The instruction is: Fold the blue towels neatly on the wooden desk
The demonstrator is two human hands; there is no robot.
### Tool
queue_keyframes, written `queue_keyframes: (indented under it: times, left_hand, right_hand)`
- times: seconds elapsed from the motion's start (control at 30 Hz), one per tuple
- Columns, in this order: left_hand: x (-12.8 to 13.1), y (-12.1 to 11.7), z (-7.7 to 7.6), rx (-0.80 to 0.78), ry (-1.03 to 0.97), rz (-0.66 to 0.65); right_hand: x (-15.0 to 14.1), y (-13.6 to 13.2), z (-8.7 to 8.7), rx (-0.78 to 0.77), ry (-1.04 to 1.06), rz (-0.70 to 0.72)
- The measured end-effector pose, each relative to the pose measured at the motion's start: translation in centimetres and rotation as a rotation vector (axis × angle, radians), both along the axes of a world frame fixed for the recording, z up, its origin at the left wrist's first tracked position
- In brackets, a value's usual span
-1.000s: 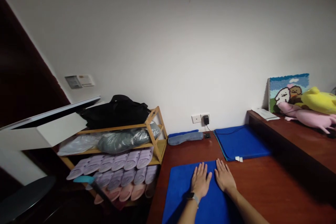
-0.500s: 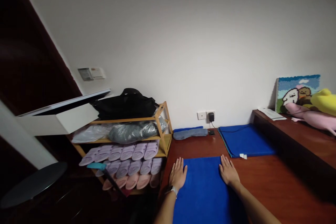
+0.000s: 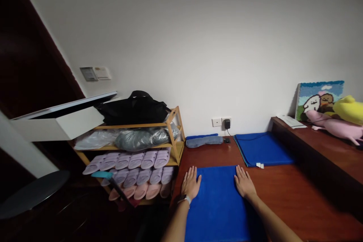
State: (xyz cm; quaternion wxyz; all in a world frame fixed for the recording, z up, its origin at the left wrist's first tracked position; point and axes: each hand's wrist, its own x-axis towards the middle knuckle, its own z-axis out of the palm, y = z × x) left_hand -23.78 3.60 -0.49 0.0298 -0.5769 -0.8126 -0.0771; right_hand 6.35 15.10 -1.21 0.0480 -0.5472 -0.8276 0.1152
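A blue cloth point(image 3: 217, 204), which looks like a towel, lies flat on the reddish-brown wooden table point(image 3: 286, 193). My left hand point(image 3: 191, 184) rests palm down at the cloth's far left corner, fingers stretched out, with a watch on the wrist. At the far right corner my right hand point(image 3: 244, 183) lies flat too, its fingers extended over the cloth's edge. Neither hand grips anything. Behind and to the right sits another folded blue cloth point(image 3: 265, 149) with white tags at its front edge. A rolled grey-blue cloth point(image 3: 204, 141) lies by the wall.
A wooden rack point(image 3: 177, 136) on the left holds slippers point(image 3: 136, 160), plastic-wrapped items and a black bag point(image 3: 136, 109). A charger point(image 3: 227, 123) is plugged into the wall, its cord reaching the table. On the raised ledge at right lie a pink plush toy point(image 3: 336, 126) and a picture point(image 3: 320, 100).
The view has shifted slightly, so everything sits a little higher and further left. Both hands stay flat on the blue cloth in nearly the same place.
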Motion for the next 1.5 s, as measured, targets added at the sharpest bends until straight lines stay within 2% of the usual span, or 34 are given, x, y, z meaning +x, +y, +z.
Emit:
queue_keyframes:
  times: [0.17,0.23,0.3,0.4,0.5,0.57,0.6,0.7,0.87,0.97,1.07,1.27,1.5]
  left_hand:
    - [-0.6,0.5,0.1,-0.009,0.089,-0.014]
    - [0.2,1.1,0.6,0.022,0.120,-0.040]
    - [2.5,2.1,1.1,0.066,0.108,-0.095]
    - [8.3,3.7,1.2,0.078,0.010,-0.265]
    - [14.1,5.0,0.0,0.028,-0.100,-0.379]
    - [16.0,5.2,-0.9,0.002,-0.139,-0.383]
    - [16.2,5.1,-1.2,-0.004,-0.146,-0.378]
    - [13.8,3.8,-1.3,-0.016,-0.142,-0.339]
    - [5.2,-0.1,-0.1,-0.063,-0.103,-0.107]
    - [1.6,-1.9,-0.1,-0.057,-0.071,-0.024]
    - [0.7,-2.5,-0.4,-0.034,-0.040,-0.006]
    - [1.3,-2.3,-0.6,0.004,-0.020,-0.007]
    - [0.9,-1.7,-1.3,0.022,-0.022,-0.009]
  right_hand:
    - [-0.2,0.0,0.5,0.001,0.021,-0.001]
    - [-0.3,0.0,0.6,0.003,0.020,-0.001]
    - [-0.3,-0.1,0.6,0.007,0.032,0.000]
    - [-0.2,-0.1,0.4,0.020,0.047,-0.001]
    - [-0.1,0.0,0.0,0.031,0.036,0.023]
    - [0.0,0.1,-0.3,0.037,0.030,0.046]
    - [0.0,0.2,-0.5,0.041,0.031,0.048]
    - [-0.1,0.4,-0.9,0.047,0.043,0.028]
    - [-0.1,0.4,-0.9,0.034,0.049,0.007]
    - [0.0,0.3,-0.8,0.025,0.044,-0.001]
    - [0.0,0.2,-0.5,0.008,0.032,-0.008]
    - [-0.3,-0.1,0.4,-0.025,-0.002,-0.015]
    - [0.9,-2.9,0.1,-0.025,0.014,-0.013]
